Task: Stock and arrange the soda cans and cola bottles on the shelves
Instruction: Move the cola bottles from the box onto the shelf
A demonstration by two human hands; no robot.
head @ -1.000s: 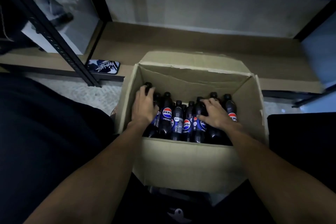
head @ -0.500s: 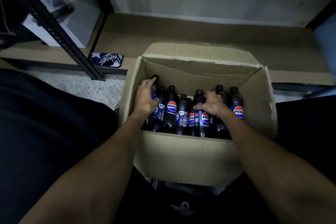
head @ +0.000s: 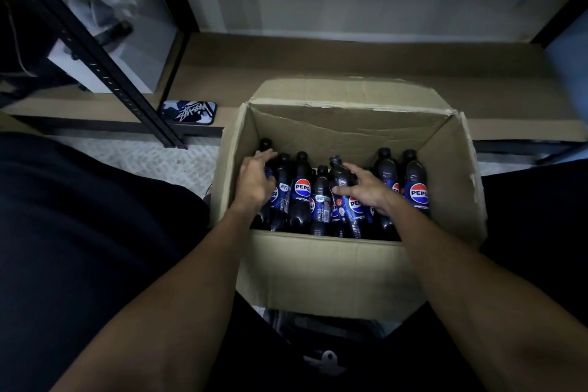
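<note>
Left hand point(head: 256, 183) grips end bottle point(head: 264, 145) at box point(head: 318, 264) left wall; right hand point(head: 366, 189) grips tilted bottle point(head: 342, 175); none shelved yet.

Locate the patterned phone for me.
Head view, left of centre: the phone lies flat on the low shelf board, between the black upright and the cardboard box.

Both bare forearms stretched forward and down, angling in a bit. Left hand point(head: 254, 183) knuckles up, fingers curled over leftmost bottle point(head: 265, 145), thumb against its side. Right hand point(head: 366, 189) palm down, fingers splayed, thumb and fingers gripping tilted bottle point(head: 339, 175). Wrists pretty straight.
</note>
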